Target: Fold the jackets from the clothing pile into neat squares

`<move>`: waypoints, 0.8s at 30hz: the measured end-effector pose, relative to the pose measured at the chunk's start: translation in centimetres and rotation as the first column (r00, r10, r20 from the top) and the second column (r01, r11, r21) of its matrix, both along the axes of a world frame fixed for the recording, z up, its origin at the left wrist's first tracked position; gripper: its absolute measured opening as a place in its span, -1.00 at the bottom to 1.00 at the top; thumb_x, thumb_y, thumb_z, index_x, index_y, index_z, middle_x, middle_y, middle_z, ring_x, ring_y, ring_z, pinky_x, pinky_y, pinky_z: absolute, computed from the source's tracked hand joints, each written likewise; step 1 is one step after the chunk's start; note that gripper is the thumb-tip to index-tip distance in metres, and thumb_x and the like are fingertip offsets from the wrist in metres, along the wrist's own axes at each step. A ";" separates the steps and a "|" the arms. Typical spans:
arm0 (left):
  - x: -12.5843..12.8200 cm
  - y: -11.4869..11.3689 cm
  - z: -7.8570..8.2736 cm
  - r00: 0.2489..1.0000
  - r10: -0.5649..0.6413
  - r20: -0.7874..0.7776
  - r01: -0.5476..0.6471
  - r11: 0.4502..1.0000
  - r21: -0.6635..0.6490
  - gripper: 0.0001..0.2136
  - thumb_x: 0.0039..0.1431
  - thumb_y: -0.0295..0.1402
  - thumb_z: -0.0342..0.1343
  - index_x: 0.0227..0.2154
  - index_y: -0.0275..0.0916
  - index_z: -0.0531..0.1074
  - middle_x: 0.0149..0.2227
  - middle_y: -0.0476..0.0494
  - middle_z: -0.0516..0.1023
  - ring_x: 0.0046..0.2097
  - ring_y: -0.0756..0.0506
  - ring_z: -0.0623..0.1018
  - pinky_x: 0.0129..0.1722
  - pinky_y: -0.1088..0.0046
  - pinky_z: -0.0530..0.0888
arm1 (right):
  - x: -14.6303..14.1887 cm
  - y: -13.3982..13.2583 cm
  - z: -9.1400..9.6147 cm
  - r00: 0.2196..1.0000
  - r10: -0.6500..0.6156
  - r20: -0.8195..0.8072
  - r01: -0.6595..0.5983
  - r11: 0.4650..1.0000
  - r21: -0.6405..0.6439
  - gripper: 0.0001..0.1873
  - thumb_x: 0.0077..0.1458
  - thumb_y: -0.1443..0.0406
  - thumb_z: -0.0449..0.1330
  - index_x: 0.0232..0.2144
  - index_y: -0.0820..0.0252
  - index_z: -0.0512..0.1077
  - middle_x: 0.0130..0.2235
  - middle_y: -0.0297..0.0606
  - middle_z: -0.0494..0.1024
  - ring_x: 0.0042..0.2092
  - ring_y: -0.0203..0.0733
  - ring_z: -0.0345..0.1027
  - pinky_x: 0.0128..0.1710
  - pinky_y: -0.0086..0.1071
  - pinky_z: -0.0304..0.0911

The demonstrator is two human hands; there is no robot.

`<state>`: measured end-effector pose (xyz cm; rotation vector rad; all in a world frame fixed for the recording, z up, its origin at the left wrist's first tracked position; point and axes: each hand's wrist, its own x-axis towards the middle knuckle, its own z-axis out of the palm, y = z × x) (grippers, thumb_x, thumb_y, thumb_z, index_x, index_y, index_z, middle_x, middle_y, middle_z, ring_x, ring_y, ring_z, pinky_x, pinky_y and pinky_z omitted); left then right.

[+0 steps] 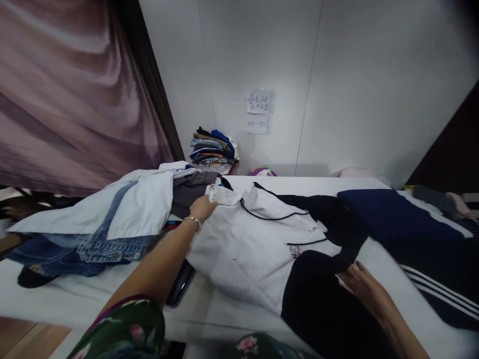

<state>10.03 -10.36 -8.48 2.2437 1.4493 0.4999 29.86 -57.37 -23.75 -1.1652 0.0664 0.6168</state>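
You stand in clothes-sorting room, maybe inside home. Long white table (56, 294) full of clothes: white jacket (247, 239), jeans (90, 249). Folded stack (213, 148) by wall. Paper notes (259, 101) stuck up. Pink curtain (75, 89) at left.

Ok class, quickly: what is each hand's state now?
Left hand: closed on the white-and-black top at its collar.
Right hand: open, resting on its black part.

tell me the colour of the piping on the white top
Black, thin lines across the white top, by the left hand; best seen in the head view.
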 end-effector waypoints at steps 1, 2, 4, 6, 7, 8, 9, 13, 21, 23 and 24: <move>0.3 -0.6 0.6 0.998 -0.032 0.052 0.034 0.999 -0.038 -0.75 -0.08 -0.28 0.19 -0.33 -0.32 0.48 -0.15 -0.46 0.56 0.01 -0.39 0.49 -0.07 0.16 0.40 | -0.4 0.1 0.2 1.000 -0.012 -0.011 0.012 1.000 -0.003 -0.32 -0.19 0.20 0.39 0.01 -0.18 0.26 -0.10 -0.28 0.58 -0.19 0.01 0.54 -0.31 -0.13 0.52; 0.6 -1.4 1.2 0.993 -0.066 0.095 0.073 0.995 -0.071 -0.79 -0.05 -0.31 0.16 -0.34 -0.31 0.48 -0.18 -0.40 0.58 -0.03 -0.34 0.53 -0.10 0.22 0.43 | -0.7 0.4 0.5 1.000 -0.017 -0.024 0.017 1.000 -0.003 -0.30 -0.21 0.22 0.40 0.01 -0.15 0.26 -0.13 -0.28 0.59 -0.22 0.00 0.54 -0.33 -0.16 0.51; 0.8 -3.4 2.7 0.974 -0.136 0.179 0.161 0.978 -0.134 -0.76 0.05 -0.30 0.06 -0.26 -0.30 0.48 -0.23 -0.29 0.61 -0.15 -0.23 0.58 -0.20 0.31 0.48 | -0.8 0.9 1.3 0.999 -0.002 -0.047 0.003 1.000 0.016 -0.36 -0.22 0.23 0.41 -0.04 -0.12 0.31 -0.16 -0.29 0.60 -0.23 -0.03 0.54 -0.36 -0.23 0.50; 0.1 -6.1 4.3 0.924 -0.190 0.331 0.274 0.935 -0.227 -0.69 0.10 -0.27 -0.01 -0.14 -0.30 0.44 -0.28 -0.20 0.62 -0.25 -0.17 0.59 -0.28 0.34 0.50 | -0.6 1.5 2.1 0.998 0.039 -0.056 -0.035 0.997 0.062 -0.50 -0.18 0.24 0.40 -0.14 -0.09 0.38 -0.14 -0.31 0.60 -0.20 -0.05 0.53 -0.34 -0.26 0.49; -0.6 -7.6 5.0 0.864 -0.182 0.470 0.350 0.888 -0.299 -0.65 0.07 -0.26 0.02 -0.12 -0.31 0.44 -0.30 -0.19 0.61 -0.27 -0.17 0.59 -0.29 0.33 0.50 | -0.4 1.7 2.4 0.997 0.048 -0.061 -0.043 0.996 0.084 -0.58 -0.15 0.24 0.39 -0.18 -0.08 0.40 -0.13 -0.32 0.60 -0.19 -0.06 0.52 -0.33 -0.26 0.48; -1.5 -9.1 5.7 0.794 -0.156 0.587 0.426 0.831 -0.357 -0.62 0.03 -0.23 0.06 -0.11 -0.30 0.44 -0.32 -0.17 0.61 -0.28 -0.18 0.59 -0.30 0.32 0.51 | -0.1 1.9 2.7 0.997 0.046 -0.065 -0.039 0.994 0.098 -0.64 -0.12 0.26 0.37 -0.21 -0.06 0.42 -0.14 -0.34 0.60 -0.21 -0.07 0.51 -0.31 -0.26 0.48; -2.7 -10.7 6.1 0.752 -0.122 0.647 0.472 0.785 -0.401 -0.61 -0.02 -0.21 0.10 -0.12 -0.27 0.45 -0.33 -0.15 0.61 -0.29 -0.19 0.59 -0.30 0.32 0.51 | 0.2 2.1 2.9 0.997 0.037 -0.070 -0.030 0.994 0.104 -0.69 -0.09 0.27 0.35 -0.23 -0.04 0.43 -0.17 -0.35 0.60 -0.23 -0.09 0.51 -0.30 -0.24 0.48; -7.6 -15.9 5.7 0.811 -0.076 0.580 0.475 0.664 -0.577 -0.53 -0.12 -0.02 0.13 -0.14 -0.13 0.49 -0.34 -0.10 0.62 -0.26 -0.25 0.59 -0.28 0.25 0.52 | 1.8 2.6 3.4 0.996 -0.012 -0.085 0.018 0.997 0.076 -0.81 0.01 0.29 0.27 -0.24 0.03 0.45 -0.30 -0.33 0.61 -0.28 -0.11 0.49 -0.31 -0.23 0.46; -7.9 -13.4 -0.4 0.779 -0.569 -0.265 0.509 0.819 -0.264 -0.72 -0.15 0.02 0.17 -0.59 -0.09 0.49 -0.43 -0.20 0.59 -0.29 -0.31 0.57 -0.21 0.18 0.42 | 7.1 3.6 4.1 0.982 -0.156 -0.108 0.156 0.988 -0.009 -0.87 0.12 0.32 0.18 -0.25 0.18 0.48 -0.35 -0.24 0.62 -0.40 -0.18 0.48 -0.46 -0.40 0.36; -5.4 -10.9 -0.3 0.783 -0.475 -0.402 0.506 0.862 -0.033 -0.69 -0.07 0.03 0.10 -0.55 -0.11 0.48 -0.41 -0.22 0.58 -0.29 -0.30 0.57 -0.24 0.21 0.40 | 8.0 4.1 3.9 0.977 -0.179 -0.113 0.181 0.984 0.005 -0.83 0.10 0.32 0.20 -0.22 0.20 0.48 -0.34 -0.23 0.62 -0.36 -0.17 0.50 -0.40 -0.38 0.40; -3.8 -9.8 0.0 0.789 -0.468 -0.399 0.515 0.857 0.013 -0.67 -0.01 0.04 0.04 -0.52 -0.11 0.48 -0.39 -0.21 0.59 -0.29 -0.28 0.57 -0.25 0.25 0.40 | 8.4 4.3 3.8 0.974 -0.193 -0.120 0.196 0.981 0.013 -0.82 0.09 0.33 0.21 -0.20 0.20 0.48 -0.33 -0.23 0.63 -0.36 -0.16 0.51 -0.37 -0.36 0.42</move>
